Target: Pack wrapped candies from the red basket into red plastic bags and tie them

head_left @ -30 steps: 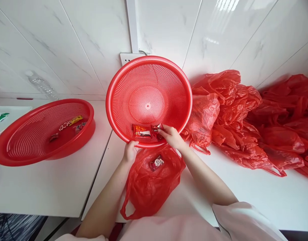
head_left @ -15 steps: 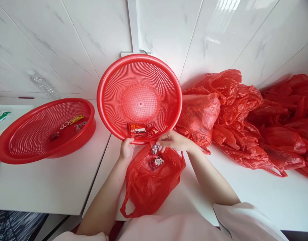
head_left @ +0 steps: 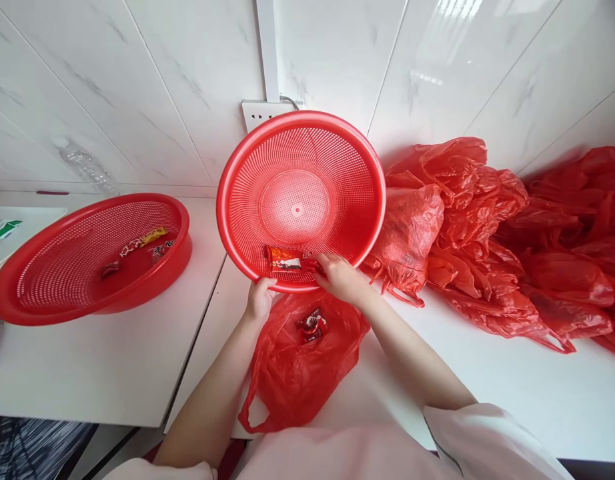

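My left hand (head_left: 260,298) is closed on the near rim of a red plastic basket (head_left: 297,200), which tilts toward me. Inside it, at the lower side, lies a red snack packet (head_left: 284,259) with a white patch. My right hand (head_left: 337,277) reaches over the rim, its fingers closed on a small red wrapped snack (head_left: 309,261) beside that packet. Below the basket an open red plastic bag (head_left: 302,373) rests on the white table. Small wrapped snacks (head_left: 311,325) show in its mouth.
To the left stands a second red basket (head_left: 142,293) holding several wrapped snacks. A clear bottle (head_left: 86,163) lies by the wall. Several filled red bags (head_left: 482,233) are heaped at the right. A wall socket (head_left: 255,115) sits behind the basket.
The held basket has shifted right with my left hand. My right hand has moved from above the bag up into the basket; the silvery snack it held is out of its fingers.
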The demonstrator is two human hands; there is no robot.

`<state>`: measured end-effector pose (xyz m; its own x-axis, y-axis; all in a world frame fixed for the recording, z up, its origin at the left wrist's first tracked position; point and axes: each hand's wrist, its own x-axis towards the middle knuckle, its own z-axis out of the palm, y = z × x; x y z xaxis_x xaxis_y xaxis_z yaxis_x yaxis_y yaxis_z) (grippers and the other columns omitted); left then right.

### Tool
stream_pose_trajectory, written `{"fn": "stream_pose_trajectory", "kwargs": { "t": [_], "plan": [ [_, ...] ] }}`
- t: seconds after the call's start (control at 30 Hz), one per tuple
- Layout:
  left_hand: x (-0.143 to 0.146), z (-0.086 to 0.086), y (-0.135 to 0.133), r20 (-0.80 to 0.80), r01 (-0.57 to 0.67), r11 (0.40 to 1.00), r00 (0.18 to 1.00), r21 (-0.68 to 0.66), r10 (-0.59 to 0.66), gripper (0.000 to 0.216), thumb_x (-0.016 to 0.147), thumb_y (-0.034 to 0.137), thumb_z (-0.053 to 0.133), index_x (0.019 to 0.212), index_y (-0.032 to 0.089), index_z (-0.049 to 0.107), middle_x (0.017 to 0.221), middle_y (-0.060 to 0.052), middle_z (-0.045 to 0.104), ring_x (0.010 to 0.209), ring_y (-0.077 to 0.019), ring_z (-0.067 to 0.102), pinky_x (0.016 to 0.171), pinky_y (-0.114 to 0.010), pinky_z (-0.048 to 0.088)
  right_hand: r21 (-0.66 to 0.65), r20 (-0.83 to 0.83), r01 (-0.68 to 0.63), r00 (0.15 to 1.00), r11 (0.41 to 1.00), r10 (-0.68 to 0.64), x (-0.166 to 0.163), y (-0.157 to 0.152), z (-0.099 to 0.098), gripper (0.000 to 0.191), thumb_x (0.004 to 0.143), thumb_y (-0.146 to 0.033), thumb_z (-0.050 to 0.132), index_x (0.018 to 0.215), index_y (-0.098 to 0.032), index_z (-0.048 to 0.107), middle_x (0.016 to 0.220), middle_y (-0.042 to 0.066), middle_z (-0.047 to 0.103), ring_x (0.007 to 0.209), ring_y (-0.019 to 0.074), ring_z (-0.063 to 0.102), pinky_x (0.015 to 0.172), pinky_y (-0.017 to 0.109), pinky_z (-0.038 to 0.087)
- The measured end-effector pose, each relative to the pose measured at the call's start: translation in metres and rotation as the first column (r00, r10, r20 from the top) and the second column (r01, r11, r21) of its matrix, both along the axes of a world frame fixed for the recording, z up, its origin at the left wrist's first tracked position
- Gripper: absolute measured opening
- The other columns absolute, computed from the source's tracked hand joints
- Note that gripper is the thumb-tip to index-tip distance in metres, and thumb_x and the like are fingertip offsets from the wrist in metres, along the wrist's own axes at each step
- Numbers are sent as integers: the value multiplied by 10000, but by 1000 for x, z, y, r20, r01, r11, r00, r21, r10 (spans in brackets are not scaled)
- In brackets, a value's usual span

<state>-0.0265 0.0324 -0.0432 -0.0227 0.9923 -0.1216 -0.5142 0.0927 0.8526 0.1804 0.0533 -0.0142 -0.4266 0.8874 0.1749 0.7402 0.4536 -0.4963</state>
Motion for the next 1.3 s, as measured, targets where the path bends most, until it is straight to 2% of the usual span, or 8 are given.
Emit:
{"fn": "stream_pose_trajectory", "kwargs": {
  "t": [0.23, 0.33, 0.43, 0.6, 0.93, 1.03, 1.2, 1.3],
  "plan": [
    [-5, 1, 2, 3, -26, 999, 1000, 36, 26, 363, 653, 202, 629, 1006, 156, 696, 991, -67, 728, 989, -289, 663, 837, -407, 528, -120, -435, 24, 897, 992, -75, 8, 9, -5, 555, 712, -127, 610, 1258, -178, 522, 1137, 108, 629, 1033, 216, 613, 941, 381, 476],
    [-7, 3, 3, 2, -76, 996, 997, 38, 76, 338, 641, 186, 636, 972, 168, 705, 951, -50, 726, 959, -263, 662, 855, -389, 518, -375, -766, -135, 602, 917, -225, 10, 12, 1, 537, 723, -186, 620, 1248, -194, 506, 1126, 84, 652, 964, 183, 646, 900, 365, 508],
    [-7, 3, 4, 14, -105, 993, 994, 46, 104, 337, 630, 176, 636, 958, 165, 713, 976, -52, 723, 976, -253, 652, 890, -387, 510, -485, -872, -391, 284, 782, -399, 10, 12, 12, 411, 723, -188, 570, 1134, -183, 560, 1105, 80, 680, 933, 182, 669, 873, 362, 535],
    [-7, 3, 7, 32, -128, 991, 991, 41, 126, 351, 623, 175, 632, 963, 172, 718, 975, -46, 723, 979, -252, 653, 886, -392, 519, -464, -869, -541, 125, 702, -478, 7, 7, 26, 262, 831, -249, 515, 1037, -138, 632, 1095, 118, 705, 994, 222, 677, 870, 374, 558],
    [-9, 4, 7, 20, -130, 991, 991, 35, 129, 354, 622, 181, 628, 963, 152, 719, 980, -63, 726, 978, -265, 663, 888, -408, 530, -467, -883, -520, 229, 715, -411, 7, 4, 19, 261, 777, -260, 719, 1018, -162, 692, 1051, 91, 723, 939, 194, 693, 812, 306, 569],
    [-9, 5, 6, 6, -112, 993, 994, 38, 111, 344, 628, 191, 623, 955, 143, 717, 988, -81, 725, 988, -279, 664, 898, -420, 524, -462, -878, -514, 379, 723, -291, 9, 2, 20, 297, 782, -312, 734, 1039, -166, 703, 968, 64, 736, 831, 156, 694, 790, 281, 550],
    [-8, 7, 5, -18, -68, 997, 997, 43, 68, 330, 657, 215, 602, 957, 135, 713, 969, -90, 730, 956, -295, 675, 883, -456, 526, -437, -665, -571, 726, 696, 178, 9, -6, 26, 286, 870, -401, 626, 972, -157, 734, 913, 38, 734, 808, 150, 666, 764, 272, 518],
    [-4, 9, 4, -1, -76, 996, 997, 45, 76, 345, 635, 200, 608, 962, 146, 704, 977, -80, 728, 968, -294, 676, 860, -440, 535, -288, -484, -384, 849, 877, 213, 2, -9, 24, 269, 921, -376, 552, 965, -171, 721, 898, 35, 726, 807, 157, 661, 780, 290, 514]
  ]
}}
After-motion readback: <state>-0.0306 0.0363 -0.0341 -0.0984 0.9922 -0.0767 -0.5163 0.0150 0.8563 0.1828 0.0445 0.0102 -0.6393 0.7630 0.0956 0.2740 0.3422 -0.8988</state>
